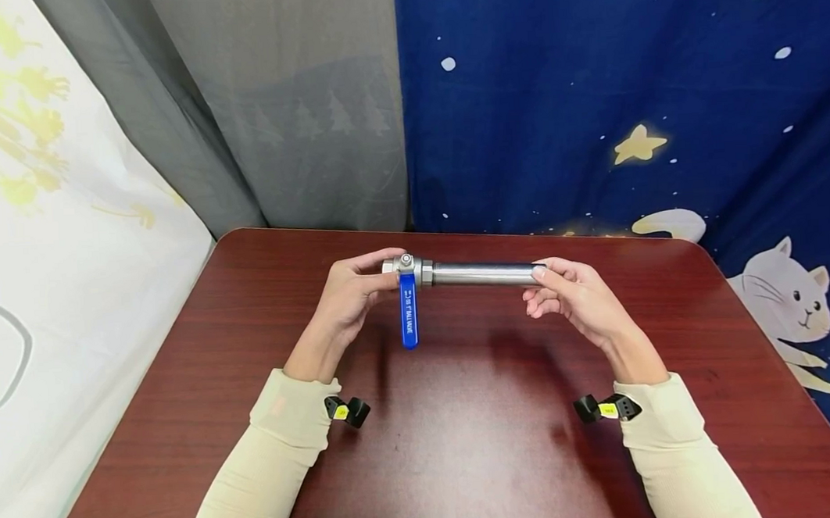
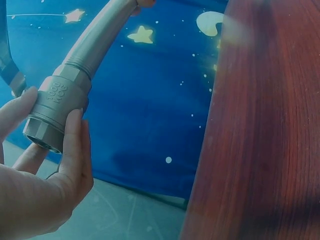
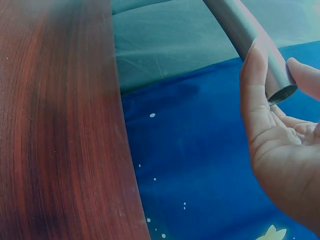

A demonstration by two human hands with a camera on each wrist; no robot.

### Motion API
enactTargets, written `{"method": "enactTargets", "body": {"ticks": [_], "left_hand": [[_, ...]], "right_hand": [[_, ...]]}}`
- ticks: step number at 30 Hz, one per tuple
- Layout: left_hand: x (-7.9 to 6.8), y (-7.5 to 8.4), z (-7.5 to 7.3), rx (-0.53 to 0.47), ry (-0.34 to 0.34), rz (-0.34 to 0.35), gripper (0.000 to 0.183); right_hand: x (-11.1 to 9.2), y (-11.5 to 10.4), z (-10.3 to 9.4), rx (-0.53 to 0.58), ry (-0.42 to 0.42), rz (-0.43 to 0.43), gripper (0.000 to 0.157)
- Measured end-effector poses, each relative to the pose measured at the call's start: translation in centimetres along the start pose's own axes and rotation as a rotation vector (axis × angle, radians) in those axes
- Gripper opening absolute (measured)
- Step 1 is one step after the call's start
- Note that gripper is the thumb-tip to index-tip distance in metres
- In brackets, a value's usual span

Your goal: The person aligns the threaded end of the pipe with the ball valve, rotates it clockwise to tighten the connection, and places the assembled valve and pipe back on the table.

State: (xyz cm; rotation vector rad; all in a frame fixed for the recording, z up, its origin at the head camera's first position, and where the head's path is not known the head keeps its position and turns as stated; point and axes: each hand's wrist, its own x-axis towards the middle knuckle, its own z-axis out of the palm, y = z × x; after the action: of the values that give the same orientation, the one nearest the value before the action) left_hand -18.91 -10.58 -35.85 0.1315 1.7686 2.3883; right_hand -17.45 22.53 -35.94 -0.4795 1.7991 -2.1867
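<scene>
A steel ball valve [image 1: 419, 270] with a blue lever handle [image 1: 408, 310] is joined to a straight metal pipe [image 1: 486, 273]. Both are held level above the table. My left hand [image 1: 347, 298] grips the valve body by its hexagonal end, thumb on one side and fingers on the other; raised lettering shows on the body [image 2: 60, 95] in the left wrist view. At the far end, my right hand [image 1: 582, 293] pinches the pipe between thumb and fingers. The open pipe end [image 3: 282, 92] faces the right wrist camera. The lever points toward me.
Below the hands lies a dark red wooden table [image 1: 453, 445], its far edge close to a grey curtain [image 1: 308, 100] and a blue starry curtain [image 1: 555, 111]. A white patterned cloth [image 1: 55, 254] hangs along the left side. Each sleeve carries a small black wrist camera [image 1: 349, 411].
</scene>
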Motion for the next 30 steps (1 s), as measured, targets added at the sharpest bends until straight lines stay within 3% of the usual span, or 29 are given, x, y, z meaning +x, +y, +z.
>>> {"method": "enactTargets", "body": {"ticks": [8, 19, 30], "left_hand": [[-0.06, 0.01, -0.05, -0.007, 0.007, 0.012, 0.038], [-0.07, 0.06, -0.02, -0.008, 0.007, 0.007, 0.04], [-0.11, 0.08, 0.05, -0.019, 0.013, 0.002, 0.04]], "right_hand": [[-0.01, -0.12, 0.35, -0.047, 0.095, 0.019, 0.013], [-0.39, -0.24, -0.04, -0.009, -0.058, -0.117, 0.032], [-0.52, -0.14, -0.11, -0.067, 0.028, -0.053, 0.023]]}}
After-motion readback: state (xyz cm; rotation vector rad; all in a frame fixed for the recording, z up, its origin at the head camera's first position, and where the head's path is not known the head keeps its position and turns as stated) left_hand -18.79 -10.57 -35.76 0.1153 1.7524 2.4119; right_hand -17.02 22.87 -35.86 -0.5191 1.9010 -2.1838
